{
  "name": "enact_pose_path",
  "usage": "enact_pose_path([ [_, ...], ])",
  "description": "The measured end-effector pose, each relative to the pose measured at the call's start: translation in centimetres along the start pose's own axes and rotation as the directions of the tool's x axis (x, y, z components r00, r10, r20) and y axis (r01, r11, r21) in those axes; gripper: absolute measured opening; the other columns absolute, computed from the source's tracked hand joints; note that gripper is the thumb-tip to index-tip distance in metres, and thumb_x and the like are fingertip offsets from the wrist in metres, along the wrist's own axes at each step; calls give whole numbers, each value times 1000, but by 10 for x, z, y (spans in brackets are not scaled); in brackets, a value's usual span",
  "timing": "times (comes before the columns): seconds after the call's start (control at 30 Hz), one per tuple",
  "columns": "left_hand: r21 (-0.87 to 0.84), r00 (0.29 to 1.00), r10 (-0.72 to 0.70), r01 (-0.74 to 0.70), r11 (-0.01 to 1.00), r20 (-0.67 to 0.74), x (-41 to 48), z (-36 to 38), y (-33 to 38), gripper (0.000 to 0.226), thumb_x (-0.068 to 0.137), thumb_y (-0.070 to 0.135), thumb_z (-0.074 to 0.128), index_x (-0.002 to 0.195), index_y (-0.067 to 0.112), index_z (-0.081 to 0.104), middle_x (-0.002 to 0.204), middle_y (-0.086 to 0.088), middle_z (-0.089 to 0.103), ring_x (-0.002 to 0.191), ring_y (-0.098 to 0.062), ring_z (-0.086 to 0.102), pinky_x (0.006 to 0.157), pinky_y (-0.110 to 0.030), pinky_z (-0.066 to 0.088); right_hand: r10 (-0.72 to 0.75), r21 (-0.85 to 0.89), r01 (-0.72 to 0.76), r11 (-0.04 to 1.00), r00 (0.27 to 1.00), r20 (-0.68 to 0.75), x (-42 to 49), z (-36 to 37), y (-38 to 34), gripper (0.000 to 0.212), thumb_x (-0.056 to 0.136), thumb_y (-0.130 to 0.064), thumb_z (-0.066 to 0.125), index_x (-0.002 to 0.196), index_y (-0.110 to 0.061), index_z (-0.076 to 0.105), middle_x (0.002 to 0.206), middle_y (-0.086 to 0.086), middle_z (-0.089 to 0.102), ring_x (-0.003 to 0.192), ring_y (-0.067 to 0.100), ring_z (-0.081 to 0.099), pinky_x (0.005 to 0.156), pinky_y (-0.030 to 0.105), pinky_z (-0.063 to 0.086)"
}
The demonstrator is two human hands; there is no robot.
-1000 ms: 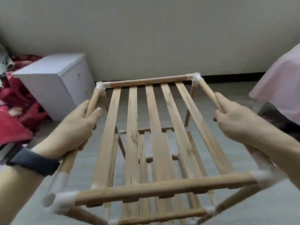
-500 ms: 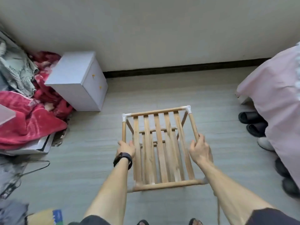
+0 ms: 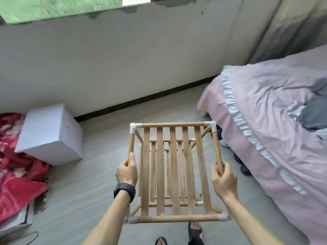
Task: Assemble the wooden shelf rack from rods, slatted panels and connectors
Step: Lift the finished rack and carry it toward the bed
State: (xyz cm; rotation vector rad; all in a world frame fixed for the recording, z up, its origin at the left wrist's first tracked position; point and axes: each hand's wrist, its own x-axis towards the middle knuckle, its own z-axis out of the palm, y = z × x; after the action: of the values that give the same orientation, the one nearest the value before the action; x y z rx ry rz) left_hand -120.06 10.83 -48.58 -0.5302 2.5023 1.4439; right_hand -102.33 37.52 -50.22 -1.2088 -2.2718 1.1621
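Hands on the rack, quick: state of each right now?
Left hand: closed around the left side rod of the rack.
Right hand: closed around the right side rod.

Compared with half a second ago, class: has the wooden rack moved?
Yes. The wooden rack has shifted right, away from the white box and toward the pink bed.

Soft, even daylight from the window (image 3: 62,6) above; slight motion blur, wide-angle bending at edges.
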Motion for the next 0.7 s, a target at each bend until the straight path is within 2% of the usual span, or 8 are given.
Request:
enact_pose_path([
  [0.1,-32,983,158,-155,987,92,-26,10,70,60,87,68,37,70,19,66,70,0,65,70,-20,59,60,-31,41,33,90,-18,996,985,-169,-13,-60,-19,17,98,-29,62,83,-25,54,59,-2,57,57,8,59,46,19,38],
  [0.23,-134,905,356,-333,933,231,-76,47,161,50,89,63,41,71,25,68,69,2,64,69,-19,59,61,-30,40,122,167,-63,984,921,-371,-24,-146,-26,17,99,-28,62,87,-17,56,64,1,61,58,11,59,53,31,39],
  [0.3,-204,842,448,-401,893,300,-110,72,200,40,88,61,44,79,30,68,72,3,64,71,-20,60,63,-30,43,133,174,-56,983,873,-468,-28,-195,-22,16,99,-28,62,90,-16,58,65,-2,62,61,13,60,54,29,40],
  [0.4,-334,684,582,-477,813,440,-175,118,252,14,94,51,53,101,44,62,89,13,67,80,-19,66,74,-32,51,159,184,-57,981,781,-604,-36,-275,-9,13,98,-30,64,94,-19,59,69,-9,62,62,2,57,54,20,37],
  [0.47,-412,566,653,-508,757,502,-225,152,285,22,98,42,57,119,47,60,90,17,68,73,-13,66,73,-29,53,170,183,-61,981,718,-675,-43,-329,6,12,98,-32,64,95,-22,59,70,-10,63,61,3,57,54,19,37],
  [0.53,-475,445,701,-522,708,557,-277,186,311,30,100,37,57,129,40,60,84,16,70,64,-9,64,68,-25,52,177,174,-70,982,656,-734,-53,-378,27,10,99,-31,63,95,-22,61,70,-9,63,60,5,60,51,17,38],
  [0.63,-547,262,723,-507,667,639,-359,239,337,31,103,41,48,129,35,63,83,3,66,50,-2,54,52,-21,45,193,189,-66,980,562,-804,-72,-450,66,9,101,-31,62,94,-26,62,68,-15,64,65,-6,61,51,10,39],
  [0.7,-566,193,675,-410,715,712,-415,274,349,34,99,53,43,119,40,67,83,-4,60,44,-3,45,43,-19,37,259,291,-16,956,509,-821,-83,-500,93,27,99,-50,57,97,-25,67,75,-15,66,69,1,63,60,23,45],
])
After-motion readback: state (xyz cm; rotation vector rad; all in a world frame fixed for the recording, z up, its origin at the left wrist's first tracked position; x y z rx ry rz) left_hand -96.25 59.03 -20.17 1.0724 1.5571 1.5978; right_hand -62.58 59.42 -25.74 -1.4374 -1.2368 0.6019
